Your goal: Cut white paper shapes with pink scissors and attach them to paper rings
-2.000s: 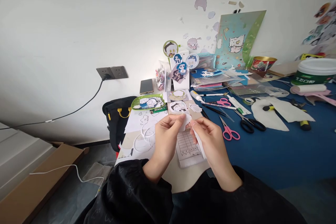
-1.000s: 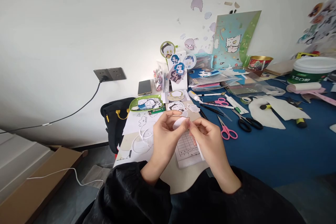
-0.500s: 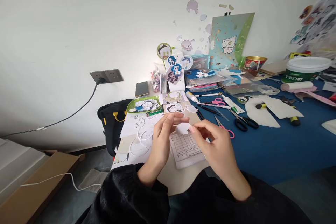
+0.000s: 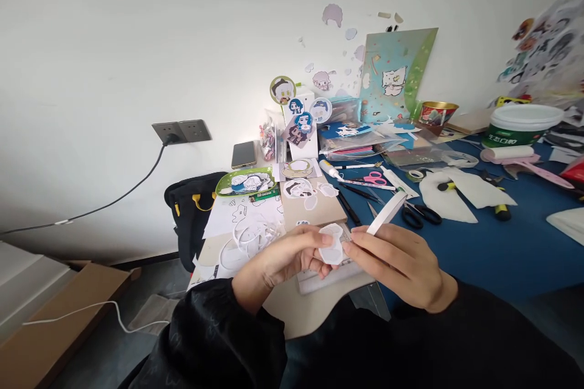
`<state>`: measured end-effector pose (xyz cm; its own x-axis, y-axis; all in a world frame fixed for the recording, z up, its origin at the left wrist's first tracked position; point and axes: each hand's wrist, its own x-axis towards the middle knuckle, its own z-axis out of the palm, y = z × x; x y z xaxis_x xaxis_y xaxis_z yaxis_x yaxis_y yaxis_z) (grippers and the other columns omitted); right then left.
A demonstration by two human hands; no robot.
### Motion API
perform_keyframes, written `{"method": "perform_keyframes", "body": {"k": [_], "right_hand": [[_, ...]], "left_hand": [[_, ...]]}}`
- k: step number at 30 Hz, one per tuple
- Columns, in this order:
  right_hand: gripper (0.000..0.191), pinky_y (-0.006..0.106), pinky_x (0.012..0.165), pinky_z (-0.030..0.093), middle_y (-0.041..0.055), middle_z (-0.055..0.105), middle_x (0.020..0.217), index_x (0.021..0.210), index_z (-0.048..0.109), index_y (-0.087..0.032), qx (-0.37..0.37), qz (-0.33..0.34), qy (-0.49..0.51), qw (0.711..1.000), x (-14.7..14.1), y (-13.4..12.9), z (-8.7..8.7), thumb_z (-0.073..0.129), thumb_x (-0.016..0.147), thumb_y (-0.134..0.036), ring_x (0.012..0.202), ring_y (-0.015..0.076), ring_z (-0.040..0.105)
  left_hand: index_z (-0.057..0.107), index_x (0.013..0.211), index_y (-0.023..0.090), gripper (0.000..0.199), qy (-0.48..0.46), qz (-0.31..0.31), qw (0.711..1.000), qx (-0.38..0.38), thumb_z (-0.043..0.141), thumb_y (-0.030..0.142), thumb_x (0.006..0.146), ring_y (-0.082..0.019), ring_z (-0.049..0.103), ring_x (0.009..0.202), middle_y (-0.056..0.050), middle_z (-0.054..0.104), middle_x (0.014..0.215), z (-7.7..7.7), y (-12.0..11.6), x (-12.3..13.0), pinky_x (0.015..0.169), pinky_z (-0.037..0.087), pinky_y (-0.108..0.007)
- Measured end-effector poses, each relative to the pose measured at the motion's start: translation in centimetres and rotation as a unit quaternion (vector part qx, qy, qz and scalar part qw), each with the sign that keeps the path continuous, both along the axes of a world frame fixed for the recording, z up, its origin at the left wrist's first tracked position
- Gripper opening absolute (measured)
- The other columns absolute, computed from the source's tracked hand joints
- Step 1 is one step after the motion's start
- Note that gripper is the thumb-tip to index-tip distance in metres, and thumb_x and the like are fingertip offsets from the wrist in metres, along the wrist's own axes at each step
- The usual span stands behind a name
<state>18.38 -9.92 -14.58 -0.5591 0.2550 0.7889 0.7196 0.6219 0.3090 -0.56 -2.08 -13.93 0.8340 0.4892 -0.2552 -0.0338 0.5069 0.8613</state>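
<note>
My left hand pinches a small white paper cutout between thumb and fingers, with a faint drawing on it. Close against its right edge are the fingertips of my right hand. A narrow white strip sticks up from the right hand's fingers, curled at its top. Under both hands lies a pad with a printed grid, partly covered by them. Just behind, a small oval cutout rests on a beige board.
Curled paper strips lie left of the hands, with a green tray of cutouts behind. Black scissors, pink scissors and white pieces are on the blue table. A phone lies near the wall.
The paper cutout has moved down and been turned. My right hand has moved right and lower, its back now showing, and the white strip now stands out of it. An oval cutout now shows on the board.
</note>
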Motion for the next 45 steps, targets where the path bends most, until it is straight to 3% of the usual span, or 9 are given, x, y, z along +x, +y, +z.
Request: {"method": "perform_keyframes", "body": {"k": [5, 18, 20, 26, 29, 31, 34, 41, 45], "right_hand": [[0.018, 0.032, 0.067, 0.058, 0.0105, 0.073, 0.084, 0.096, 0.069, -0.008, -0.010, 0.032, 0.058, 0.998, -0.3, 0.1, -0.9, 0.060, 0.082, -0.001, 0.078, 0.0210, 0.069], [0.029, 0.027, 0.068, 0.054, 0.0071, 0.070, 0.085, 0.098, 0.070, -0.018, -0.114, 0.034, 0.297, 0.947, -2.6, -0.2, -2.5, 0.058, 0.080, 0.002, 0.077, 0.0169, 0.067], [0.029, 0.026, 0.073, 0.054, 0.0055, 0.069, 0.091, 0.101, 0.070, -0.022, -0.204, 0.063, 0.371, 0.904, -2.9, -0.2, -2.7, 0.057, 0.083, -0.002, 0.083, 0.0167, 0.066], [0.036, 0.031, 0.080, 0.054, 0.0063, 0.055, 0.129, 0.128, 0.051, -0.030, -0.455, 0.115, 0.545, 0.694, -3.6, -0.7, -2.6, 0.049, 0.093, -0.030, 0.099, 0.0196, 0.063], [0.051, 0.032, 0.076, 0.055, 0.0075, 0.047, 0.138, 0.142, 0.031, -0.032, -0.440, -0.058, 0.521, 0.729, -1.7, -1.4, -2.1, 0.046, 0.093, -0.036, 0.088, 0.0174, 0.065], [0.040, 0.033, 0.071, 0.054, 0.0096, 0.058, 0.123, 0.130, 0.049, -0.022, -0.393, -0.236, 0.438, 0.773, 0.2, -1.5, -2.0, 0.044, 0.093, -0.038, 0.085, 0.0204, 0.065], [0.034, 0.038, 0.076, 0.051, 0.0136, 0.062, 0.114, 0.114, 0.063, -0.012, -0.427, -0.398, 0.230, 0.778, 2.6, -0.9, -2.5, 0.044, 0.092, -0.030, 0.100, 0.0287, 0.059], [0.019, 0.035, 0.058, 0.046, 0.0122, 0.066, 0.097, 0.077, 0.072, -0.015, -0.444, -0.422, 0.185, 0.768, 2.8, 1.3, -3.1, 0.055, 0.082, -0.022, 0.083, 0.0285, 0.062], [0.011, 0.033, 0.048, 0.040, 0.0106, 0.068, 0.087, 0.078, 0.067, -0.016, -0.446, -0.427, 0.216, 0.756, 2.8, 1.7, -2.5, 0.057, 0.078, -0.020, 0.066, 0.0260, 0.063]], "left_hand": [[0.071, 0.062, 0.011, 0.021, 0.025, -0.080, 0.996, 0.030, 0.080, 0.030, 0.059, -0.007, 0.054, 0.044, -0.002, 0.066, 0.056, -0.1, 0.3, -0.2, 0.047, 0.043, -0.015], [0.072, 0.061, 0.012, 0.015, -0.022, -0.026, 0.999, 0.041, 0.079, 0.025, 0.063, -0.008, 0.056, 0.047, -0.001, 0.066, 0.056, -0.4, -0.2, 0.0, 0.050, 0.045, -0.018], [0.072, 0.062, 0.012, 0.015, -0.021, -0.009, 0.998, 0.058, 0.078, 0.026, 0.063, -0.008, 0.056, 0.048, -0.001, 0.066, 0.055, -0.5, -0.1, 0.1, 0.050, 0.044, -0.018], [0.071, 0.061, 0.013, 0.013, -0.043, 0.054, 0.994, 0.084, 0.074, 0.024, 0.068, -0.008, 0.055, 0.051, 0.000, 0.064, 0.054, -1.1, 0.2, 0.4, 0.053, 0.042, -0.018], [0.070, 0.059, 0.014, 0.016, -0.054, 0.077, 0.992, 0.087, 0.074, 0.024, 0.070, -0.009, 0.056, 0.053, -0.001, 0.065, 0.057, -1.0, 0.3, 0.3, 0.053, 0.041, -0.018], [0.070, 0.061, 0.014, 0.016, -0.059, 0.090, 0.990, 0.095, 0.073, 0.026, 0.072, -0.009, 0.056, 0.054, -0.002, 0.067, 0.060, -0.9, 0.2, 0.3, 0.052, 0.041, -0.018], [0.071, 0.064, 0.014, 0.017, -0.066, 0.102, 0.987, 0.107, 0.071, 0.027, 0.075, -0.010, 0.057, 0.057, -0.004, 0.069, 0.065, -0.6, 0.0, 0.4, 0.053, 0.042, -0.018], [0.072, 0.065, 0.014, 0.019, -0.098, 0.108, 0.982, 0.118, 0.066, 0.025, 0.080, -0.013, 0.061, 0.071, -0.005, 0.068, 0.073, -0.5, -0.2, 0.6, 0.057, 0.045, -0.019], [0.071, 0.062, 0.014, 0.021, -0.074, 0.121, 0.980, 0.139, 0.068, 0.027, 0.078, -0.014, 0.061, 0.071, -0.005, 0.067, 0.070, -0.4, -0.3, 0.6, 0.060, 0.046, -0.020]]}}
